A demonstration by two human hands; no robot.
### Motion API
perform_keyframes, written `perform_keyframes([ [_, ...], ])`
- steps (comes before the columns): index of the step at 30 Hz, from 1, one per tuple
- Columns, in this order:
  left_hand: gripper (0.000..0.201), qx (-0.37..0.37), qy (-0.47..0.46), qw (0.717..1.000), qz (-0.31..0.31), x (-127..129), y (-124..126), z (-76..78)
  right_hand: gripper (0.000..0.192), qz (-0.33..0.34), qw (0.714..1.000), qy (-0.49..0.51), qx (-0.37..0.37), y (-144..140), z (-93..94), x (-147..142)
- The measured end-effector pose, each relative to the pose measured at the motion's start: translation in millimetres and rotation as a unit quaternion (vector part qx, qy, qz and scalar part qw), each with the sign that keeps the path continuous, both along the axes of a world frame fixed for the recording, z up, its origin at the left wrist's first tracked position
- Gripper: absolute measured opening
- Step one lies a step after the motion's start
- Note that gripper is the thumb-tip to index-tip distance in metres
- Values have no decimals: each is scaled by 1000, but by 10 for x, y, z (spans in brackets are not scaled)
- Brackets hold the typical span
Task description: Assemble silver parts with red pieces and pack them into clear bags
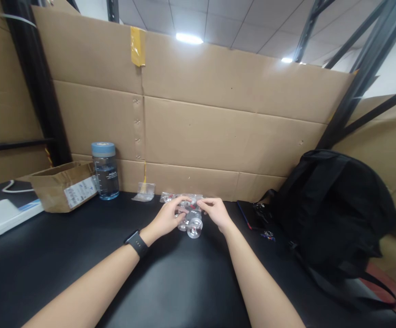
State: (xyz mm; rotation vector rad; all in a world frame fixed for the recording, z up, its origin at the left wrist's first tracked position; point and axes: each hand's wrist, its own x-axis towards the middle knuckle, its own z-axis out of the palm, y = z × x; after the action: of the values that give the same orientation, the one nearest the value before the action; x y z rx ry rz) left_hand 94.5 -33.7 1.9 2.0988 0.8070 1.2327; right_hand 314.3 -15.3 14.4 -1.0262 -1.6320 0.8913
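Both hands meet over a cluster of small clear plastic parts (191, 221) with red bits, lying on the black table (170, 282) near the cardboard wall (218, 132): the left hand (168, 217), a dark watch (137, 243) on its wrist, curls its fingers (181, 201) onto the cluster's top, and the right hand (215, 212) pinches it from the other side with fingers nearly closed. Just behind lie small clear bags (144, 191). Left stands a blue-capped bottle (105, 170) printed "AQUA", touching an open cardboard box (63, 184) whose white label is unreadable; a black backpack (331, 214) sits right.
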Motion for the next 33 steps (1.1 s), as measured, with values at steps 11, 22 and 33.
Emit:
perform_keyframes([
  [11, 72, 138, 33, 988, 62, 67, -69, 54, 31, -3, 999, 50, -16, -63, 62, -76],
  [22, 73, 164, 59, 982, 66, 64, -84, 49, 31, -21, 999, 46, 7, -86, 60, -139],
  [33, 70, 181, 85, 977, 73, 79, -146, 84, 29, 2, 997, 81, 12, -107, 10, -238],
])
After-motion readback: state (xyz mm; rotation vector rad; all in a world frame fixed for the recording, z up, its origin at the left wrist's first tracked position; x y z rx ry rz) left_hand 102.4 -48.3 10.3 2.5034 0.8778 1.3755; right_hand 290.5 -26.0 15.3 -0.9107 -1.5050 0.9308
